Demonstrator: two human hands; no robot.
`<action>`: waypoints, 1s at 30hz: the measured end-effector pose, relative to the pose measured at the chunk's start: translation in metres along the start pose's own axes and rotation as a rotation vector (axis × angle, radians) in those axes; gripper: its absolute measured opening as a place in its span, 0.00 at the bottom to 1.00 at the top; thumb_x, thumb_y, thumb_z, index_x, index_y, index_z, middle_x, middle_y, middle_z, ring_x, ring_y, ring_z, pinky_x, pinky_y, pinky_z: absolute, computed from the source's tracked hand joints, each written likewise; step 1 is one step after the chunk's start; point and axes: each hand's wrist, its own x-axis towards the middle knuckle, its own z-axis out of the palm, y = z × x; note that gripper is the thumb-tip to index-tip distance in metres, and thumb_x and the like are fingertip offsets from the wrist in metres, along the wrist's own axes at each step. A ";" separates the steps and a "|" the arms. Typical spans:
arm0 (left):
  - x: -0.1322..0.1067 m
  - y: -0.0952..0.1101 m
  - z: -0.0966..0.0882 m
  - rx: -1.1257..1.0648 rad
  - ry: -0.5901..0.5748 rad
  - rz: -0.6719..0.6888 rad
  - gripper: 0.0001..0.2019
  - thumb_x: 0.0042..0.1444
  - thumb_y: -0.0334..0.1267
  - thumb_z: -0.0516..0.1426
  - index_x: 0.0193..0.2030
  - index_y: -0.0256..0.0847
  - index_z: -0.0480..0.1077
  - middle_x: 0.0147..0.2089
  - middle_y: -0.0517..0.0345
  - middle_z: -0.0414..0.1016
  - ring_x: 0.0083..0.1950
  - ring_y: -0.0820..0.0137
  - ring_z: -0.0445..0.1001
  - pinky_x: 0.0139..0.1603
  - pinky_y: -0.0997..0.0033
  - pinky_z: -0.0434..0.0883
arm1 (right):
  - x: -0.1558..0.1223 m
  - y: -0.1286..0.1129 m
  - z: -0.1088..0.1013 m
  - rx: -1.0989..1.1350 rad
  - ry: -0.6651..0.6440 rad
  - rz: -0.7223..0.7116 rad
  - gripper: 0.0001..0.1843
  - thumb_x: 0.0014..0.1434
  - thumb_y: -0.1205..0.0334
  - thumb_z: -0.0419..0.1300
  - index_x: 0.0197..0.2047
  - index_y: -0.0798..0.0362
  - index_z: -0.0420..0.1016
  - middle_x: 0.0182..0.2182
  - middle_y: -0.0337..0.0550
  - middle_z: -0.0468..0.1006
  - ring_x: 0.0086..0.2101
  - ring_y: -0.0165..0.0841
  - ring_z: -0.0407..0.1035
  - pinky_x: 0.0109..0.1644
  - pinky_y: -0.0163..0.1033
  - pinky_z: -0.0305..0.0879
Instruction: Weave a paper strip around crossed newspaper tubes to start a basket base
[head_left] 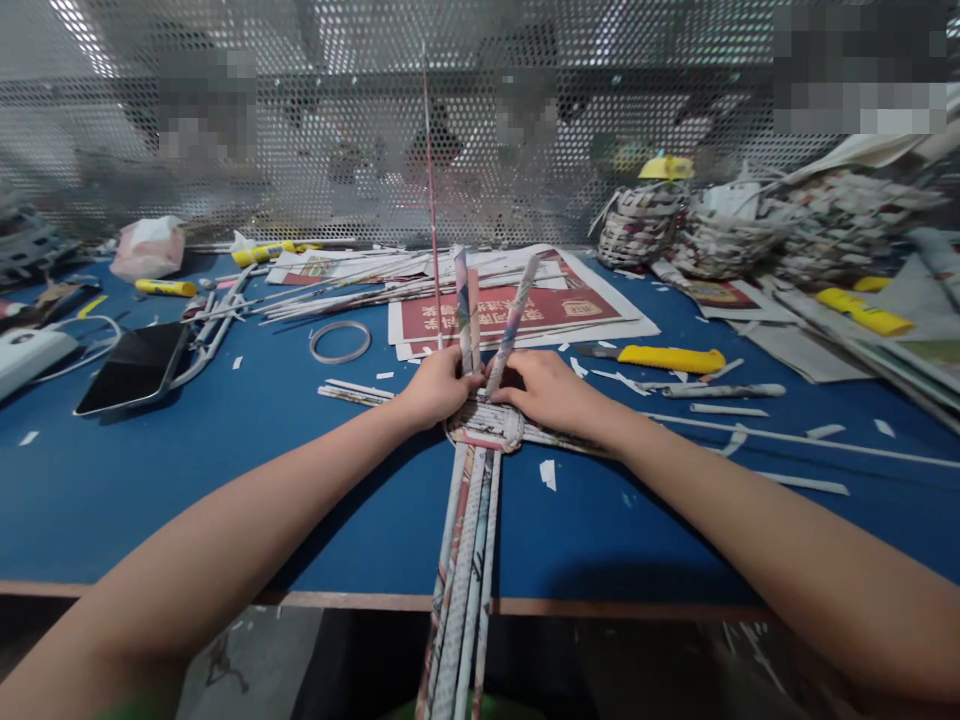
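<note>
A small flat woven base [487, 425] made from rolled newspaper tubes lies between my hands on the table. Several long tubes [463, 560] run from it toward me, past the table's front edge. On its far side, a few tubes [463, 300] stand upright. My left hand [439, 388] is closed at the foot of these, thumb and fingers pinched together. With bent fingers my right hand [546, 388] grips the base of another upright tube [514, 320], which leans right. More tubes stick out sideways under both hands. The fingertips are partly hidden behind the tubes.
A yellow utility knife [671, 358] lies beyond my right hand, amid paper scraps. Printed newspaper [600, 305], loose tubes [352, 285] and a wire coil [340, 342] lie ahead. A phone [139, 368] is at left, woven baskets [645, 225] at back right, before a perforated metal screen [360, 150].
</note>
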 end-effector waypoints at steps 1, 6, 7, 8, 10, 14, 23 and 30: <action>0.000 -0.001 0.001 -0.004 0.003 0.004 0.05 0.46 0.32 0.54 0.33 0.37 0.66 0.32 0.57 0.73 0.35 0.68 0.71 0.36 0.71 0.66 | -0.001 -0.001 -0.001 0.033 -0.018 -0.007 0.07 0.50 0.66 0.57 0.34 0.55 0.73 0.34 0.44 0.76 0.35 0.34 0.68 0.36 0.34 0.60; 0.000 -0.001 0.002 0.096 0.047 0.000 0.04 0.46 0.32 0.54 0.31 0.37 0.66 0.29 0.58 0.71 0.32 0.69 0.69 0.34 0.72 0.65 | -0.002 -0.001 -0.008 0.066 -0.081 -0.012 0.10 0.50 0.69 0.55 0.33 0.52 0.76 0.36 0.41 0.77 0.37 0.33 0.69 0.42 0.34 0.61; -0.001 -0.001 0.001 0.112 0.054 -0.004 0.04 0.46 0.32 0.54 0.31 0.37 0.66 0.29 0.58 0.71 0.32 0.69 0.69 0.33 0.72 0.65 | -0.002 0.000 -0.008 0.064 -0.087 -0.008 0.10 0.50 0.70 0.55 0.33 0.52 0.76 0.36 0.41 0.77 0.37 0.33 0.69 0.42 0.34 0.61; -0.001 -0.001 0.001 0.120 0.057 -0.005 0.04 0.46 0.32 0.54 0.31 0.37 0.66 0.29 0.58 0.71 0.32 0.69 0.69 0.33 0.72 0.65 | -0.003 0.001 -0.008 0.064 -0.089 -0.009 0.10 0.50 0.70 0.55 0.33 0.52 0.77 0.36 0.41 0.77 0.37 0.33 0.69 0.42 0.34 0.62; -0.001 -0.002 0.001 0.126 0.051 0.002 0.05 0.46 0.33 0.54 0.32 0.38 0.66 0.30 0.58 0.72 0.33 0.69 0.70 0.33 0.72 0.65 | -0.004 0.002 -0.006 0.067 -0.082 -0.029 0.10 0.50 0.70 0.54 0.32 0.54 0.77 0.36 0.42 0.77 0.37 0.33 0.69 0.42 0.34 0.62; 0.000 -0.003 0.002 0.157 0.055 0.040 0.07 0.47 0.34 0.53 0.35 0.38 0.67 0.32 0.57 0.72 0.35 0.68 0.70 0.35 0.71 0.65 | -0.004 0.004 -0.001 0.059 -0.040 -0.071 0.10 0.50 0.69 0.54 0.29 0.55 0.76 0.35 0.43 0.77 0.37 0.33 0.69 0.44 0.35 0.62; -0.002 0.002 0.000 -0.064 0.022 0.045 0.10 0.51 0.33 0.50 0.37 0.35 0.68 0.35 0.54 0.74 0.37 0.68 0.71 0.39 0.70 0.66 | -0.006 -0.001 0.003 0.103 -0.010 -0.052 0.08 0.48 0.67 0.54 0.27 0.55 0.75 0.32 0.45 0.75 0.32 0.33 0.68 0.37 0.34 0.62; -0.004 0.018 -0.015 -0.255 0.002 0.065 0.11 0.51 0.28 0.49 0.39 0.34 0.68 0.37 0.54 0.73 0.37 0.74 0.70 0.42 0.74 0.65 | -0.006 -0.003 0.007 0.082 0.064 0.005 0.11 0.51 0.60 0.55 0.23 0.55 0.75 0.30 0.45 0.75 0.33 0.34 0.68 0.36 0.36 0.60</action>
